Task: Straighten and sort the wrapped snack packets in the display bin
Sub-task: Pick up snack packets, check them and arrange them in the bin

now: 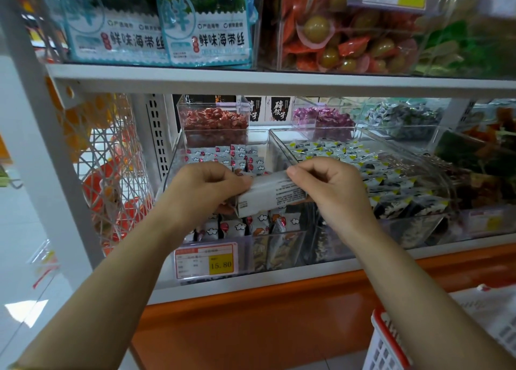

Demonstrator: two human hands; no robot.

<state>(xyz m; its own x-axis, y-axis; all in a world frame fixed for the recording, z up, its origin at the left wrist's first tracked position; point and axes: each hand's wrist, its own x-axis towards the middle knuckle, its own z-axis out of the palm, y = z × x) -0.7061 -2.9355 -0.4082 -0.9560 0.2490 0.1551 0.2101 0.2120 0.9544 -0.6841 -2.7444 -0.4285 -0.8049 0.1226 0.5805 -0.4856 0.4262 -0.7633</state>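
Note:
A clear display bin (173, 171) on the lower shelf holds several small white snack packets (245, 157) printed with red and cloud marks; more stand at its front (262, 221). Both hands are over this bin. My left hand (206, 186) grips the left end of a stack of white packets (272, 195), seen from the printed back side. My right hand (325, 184) pinches the stack's upper right edge between thumb and curled fingers. The stack is tilted, its right end higher.
To the right stands a second clear bin (435, 157) with black, white and yellow packets. Behind are bins of red (213, 121) and purple (324, 116) sweets. A price tag (206, 260) reads 15.80. A white shelf edge (279, 83) runs overhead; a red-rimmed basket (388, 339) is at lower right.

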